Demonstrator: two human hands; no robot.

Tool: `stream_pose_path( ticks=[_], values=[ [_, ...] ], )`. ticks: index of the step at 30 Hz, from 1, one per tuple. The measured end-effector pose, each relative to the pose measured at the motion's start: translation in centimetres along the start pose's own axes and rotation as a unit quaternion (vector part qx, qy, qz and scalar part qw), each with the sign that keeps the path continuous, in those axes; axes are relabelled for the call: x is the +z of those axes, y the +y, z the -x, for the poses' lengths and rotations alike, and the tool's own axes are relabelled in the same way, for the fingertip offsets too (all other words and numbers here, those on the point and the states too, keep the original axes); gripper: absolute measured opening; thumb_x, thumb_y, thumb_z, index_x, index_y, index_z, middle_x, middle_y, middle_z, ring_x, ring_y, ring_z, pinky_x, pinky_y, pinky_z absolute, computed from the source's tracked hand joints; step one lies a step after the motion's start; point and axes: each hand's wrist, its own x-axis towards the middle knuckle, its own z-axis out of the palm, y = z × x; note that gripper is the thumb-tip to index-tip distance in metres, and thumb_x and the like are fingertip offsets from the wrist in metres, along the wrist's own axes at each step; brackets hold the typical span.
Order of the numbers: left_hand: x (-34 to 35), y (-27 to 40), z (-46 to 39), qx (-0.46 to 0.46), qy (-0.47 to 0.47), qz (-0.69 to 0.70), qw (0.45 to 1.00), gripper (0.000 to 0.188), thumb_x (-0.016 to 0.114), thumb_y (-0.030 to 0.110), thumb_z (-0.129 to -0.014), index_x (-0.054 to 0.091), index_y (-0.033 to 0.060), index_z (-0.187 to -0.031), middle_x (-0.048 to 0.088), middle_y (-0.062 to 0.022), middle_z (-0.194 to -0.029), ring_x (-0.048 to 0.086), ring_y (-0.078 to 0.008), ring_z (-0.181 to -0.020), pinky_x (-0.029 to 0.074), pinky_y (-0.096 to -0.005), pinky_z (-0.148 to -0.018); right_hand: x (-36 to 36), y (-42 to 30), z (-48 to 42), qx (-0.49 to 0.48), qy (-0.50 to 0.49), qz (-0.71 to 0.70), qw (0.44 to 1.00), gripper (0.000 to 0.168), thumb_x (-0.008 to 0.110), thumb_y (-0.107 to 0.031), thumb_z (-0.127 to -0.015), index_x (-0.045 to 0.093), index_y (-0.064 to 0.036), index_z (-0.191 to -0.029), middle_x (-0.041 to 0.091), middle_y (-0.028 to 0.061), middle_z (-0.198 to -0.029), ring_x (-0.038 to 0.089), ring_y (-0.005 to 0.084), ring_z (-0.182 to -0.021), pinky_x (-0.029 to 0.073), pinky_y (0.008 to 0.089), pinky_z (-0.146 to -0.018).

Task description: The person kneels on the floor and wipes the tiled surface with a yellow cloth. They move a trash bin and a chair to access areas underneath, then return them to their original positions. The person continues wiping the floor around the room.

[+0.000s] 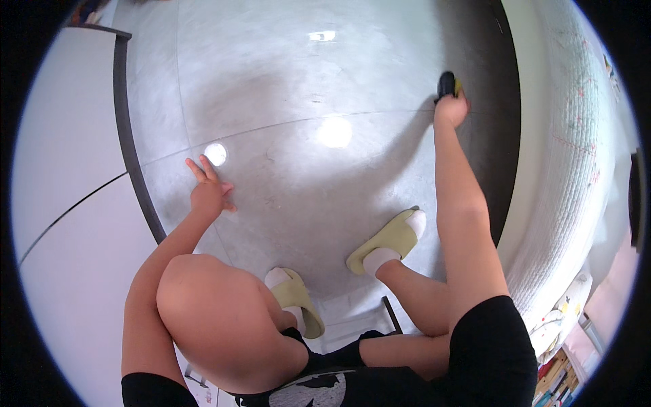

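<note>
My right hand (pixel 452 109) is stretched far forward over the floor on the right, close to the dark base of the bed. It grips a black hand-held object (pixel 446 85) with a yellow-green part along its right side; its exact kind cannot be told. My left hand (pixel 207 192) hangs over the floor on the left, with two fingers stretched out and nothing held. Just beyond those fingertips lies a small bright white round patch (pixel 215 154), which may be a disc or a reflection.
White cabinet fronts (pixel 71 112) with a dark edge strip (pixel 123 102) border the left side. At right stands a bed with a quilted white cover (pixel 574 152) above a dark base (pixel 501 132). Grey floor tiles (pixel 285 173) lie between. My feet wear green slides (pixel 384 236).
</note>
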Motion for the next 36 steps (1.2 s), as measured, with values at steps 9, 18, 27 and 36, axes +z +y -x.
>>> stream_pose_path(
  ticks=[9,18,27,36],
  values=[
    [0.3,0.1,-0.3,0.035,0.036,-0.026,0.998,0.034,0.097,0.027,-0.065,0.069,0.0230,-0.083,-0.022,-0.0409,-0.161,0.037,-0.0430,-0.150,0.059,-0.0402,-0.086,1.0,-13.9,21.7,-0.366,-0.125,-0.160,0.908,0.029,0.066,-0.005,-0.088,0.075,-0.016,-0.113,0.060,0.0116,-0.092,0.061,0.0320,-0.088,0.052,0.0447,-0.073],
    [0.5,0.1,-1.2,-0.064,0.027,0.114,0.991,0.152,0.097,0.023,-0.063,-0.017,-0.0001,-0.162,-0.022,-0.0422,-0.161,0.075,-0.0360,-0.096,0.061,-0.0367,-0.076,-6.0,-12.3,40.5,-0.374,-0.488,-0.152,0.774,0.021,0.066,-0.025,-0.098,0.071,-0.008,-0.109,0.066,0.0171,-0.102,0.065,0.0383,-0.093,0.053,0.0451,-0.081],
    [2.7,-1.5,-0.3,-0.056,0.090,0.181,0.978,0.142,0.095,0.022,-0.066,-0.004,0.0052,-0.166,-0.019,-0.0392,-0.163,0.075,-0.0347,-0.093,0.061,-0.0370,-0.075,1.4,-16.4,23.1,-0.223,-0.292,-0.300,0.880,0.033,0.063,-0.005,-0.091,0.073,0.000,-0.123,0.075,0.0175,-0.099,0.071,0.0300,-0.090,0.055,0.0397,-0.085],
    [4.0,-0.6,-2.3,-0.056,0.145,0.195,0.968,0.148,0.099,0.023,-0.057,0.003,0.0077,-0.167,-0.011,-0.0360,-0.167,0.075,-0.0363,-0.095,0.061,-0.0381,-0.074,6.5,-24.9,14.6,-0.347,-0.142,-0.086,0.923,0.046,0.063,-0.004,-0.086,0.072,-0.013,-0.130,0.071,0.0182,-0.103,0.069,0.0354,-0.096,0.056,0.0432,-0.084]
  ],
)
